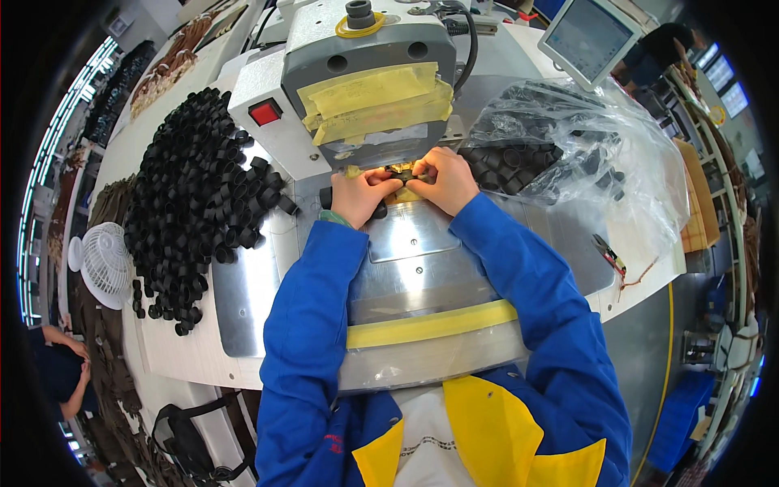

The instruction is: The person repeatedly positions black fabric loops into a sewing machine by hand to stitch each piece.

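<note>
My left hand (pixel 361 197) and my right hand (pixel 448 180) meet under the grey head of a sewing machine (pixel 365 57). Thumbs and fingertips of both are closed on a small black band loop (pixel 406 175) at the lit work spot. The fingers and the machine head partly hide it. Beside my left hand, another loose black loop (pixel 380 211) lies on the metal plate (pixel 414 252). A large heap of black band loops (pixel 187 195) spreads to the left. To the right, more loops (pixel 515 165) lie by and under a clear plastic bag (pixel 584 146).
Red-handled cutters (pixel 608 254) lie near the table's right edge. A tablet-like screen (pixel 590 39) stands at the back right. At the left edge is a white fan (pixel 106 264). Yellow tape (pixel 430 325) crosses the front edge. Other people (pixel 69 365) are at the far left and far right.
</note>
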